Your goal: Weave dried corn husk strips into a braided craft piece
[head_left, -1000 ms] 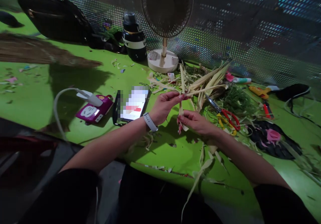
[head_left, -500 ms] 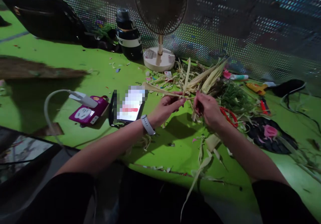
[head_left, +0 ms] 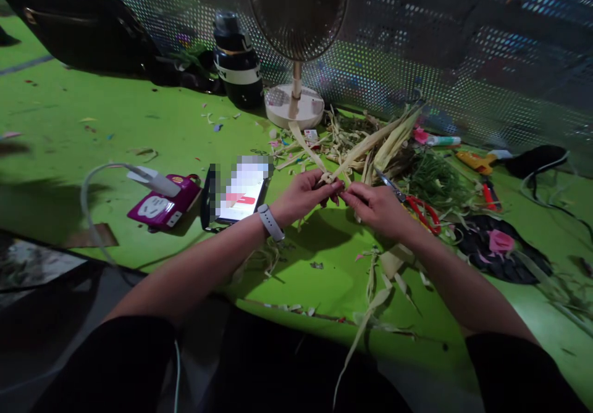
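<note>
My left hand (head_left: 308, 197), with a pale band at its wrist, pinches a knotted strip of dry corn husk (head_left: 303, 142) between thumb and fingers. Its loose ends stick up and away from the hand. Close beside it, my right hand (head_left: 377, 208) is closed at the same husk work, fingertips almost meeting the left thumb; the bit they pinch is mostly hidden. Behind the hands lies a heap of dry husks (head_left: 391, 147). Scissors with red handles (head_left: 425, 213) lie just beyond the right wrist, blades pointing left.
Left of my hands are a lit phone (head_left: 241, 194) and a purple power adapter (head_left: 164, 202) with a cable. A fan (head_left: 295, 107) and a dark bottle (head_left: 238, 73) stand behind. To the right lie green shreds (head_left: 433, 175), a yellow tool (head_left: 477, 161) and a black pad (head_left: 514, 265).
The husk strip that pointed left now points up and away. My right hand has moved down and closer to the left, uncovering the scissor blades. A brown thing at far left has mostly left view.
</note>
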Motion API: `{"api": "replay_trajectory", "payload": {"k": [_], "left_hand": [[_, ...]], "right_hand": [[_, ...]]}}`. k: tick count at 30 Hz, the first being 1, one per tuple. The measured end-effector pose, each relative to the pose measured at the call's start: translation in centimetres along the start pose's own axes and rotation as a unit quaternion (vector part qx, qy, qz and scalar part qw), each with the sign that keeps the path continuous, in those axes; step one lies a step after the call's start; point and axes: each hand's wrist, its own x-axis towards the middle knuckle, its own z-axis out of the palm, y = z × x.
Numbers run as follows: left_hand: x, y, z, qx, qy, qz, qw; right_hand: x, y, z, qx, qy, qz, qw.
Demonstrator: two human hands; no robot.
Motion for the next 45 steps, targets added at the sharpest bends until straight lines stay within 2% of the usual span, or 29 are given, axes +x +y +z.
{"api": "replay_trajectory", "payload": {"k": [7,12,14,16,19,20,21,22,24,25,26,27,30,33,36,41,43,45], "left_hand": [[0.4,0.3,-0.9,-0.026,-0.002,-0.021,0.999],[0.6,0.2,-1.4,0.018,-0.003,-0.006,1.0],[0.5,0.3,-1.4,0.029,-0.02,-0.006,0.999],[0.3,0.5,-1.2,0.021,-0.049,-0.025,0.998],[-0.3,1.0,-0.5,0.041,-0.119,-0.067,0.99],[-0.5,1.1,-0.3,0.062,-0.151,-0.073,0.984],[-0.8,1.2,0.0,0.082,-0.186,-0.076,0.976],[-1.0,1.3,0.2,0.097,-0.218,-0.075,0.968],[-1.3,1.5,0.6,0.102,-0.26,-0.073,0.957],[-1.4,1.5,0.8,0.098,-0.27,-0.072,0.955],[-1.4,1.5,0.9,0.094,-0.273,-0.072,0.955],[-1.4,1.4,0.9,0.092,-0.271,-0.071,0.956],[-1.3,1.2,0.9,0.096,-0.259,-0.068,0.959],[-1.3,0.9,0.9,0.102,-0.287,-0.081,0.949],[-1.4,0.5,1.2,0.08,-0.323,-0.095,0.938],[-1.8,-0.1,1.9,0.049,-0.328,-0.12,0.936],[-1.8,-0.3,1.9,0.04,-0.33,-0.137,0.933],[-1.6,-0.4,1.8,0.025,-0.314,-0.154,0.937]], "right_hand": [[0.1,0.1,-0.2,0.032,-0.039,-0.011,0.999],[0.1,0.4,-0.1,0.038,-0.056,-0.002,0.998],[-0.1,0.3,-0.5,0.038,-0.061,0.011,0.997],[-0.3,0.1,-1.3,0.042,-0.013,0.029,0.999],[-0.5,-0.3,-2.7,0.035,0.168,0.025,0.985],[-0.5,-0.4,-2.9,0.036,0.206,0.015,0.978],[-0.3,-0.4,-3.1,0.049,0.207,0.006,0.977],[-0.2,-0.3,-3.0,0.078,0.163,0.0,0.984],[0.2,0.0,-2.5,0.186,0.005,0.011,0.982],[0.4,0.2,-2.1,0.252,-0.063,0.026,0.965],[0.6,0.3,-1.6,0.316,-0.099,0.045,0.942],[0.7,0.4,-1.1,0.375,-0.101,0.066,0.919],[0.9,0.2,0.3,0.493,-0.025,0.123,0.861],[0.8,-0.3,1.1,0.528,0.006,0.158,0.835],[0.8,-0.5,1.5,0.519,0.035,0.173,0.836],[1.0,-0.2,2.3,0.5,0.055,0.178,0.846],[1.1,-0.1,2.4,0.479,0.064,0.169,0.859],[1.2,-0.1,1.9,0.433,0.085,0.144,0.886]]}}
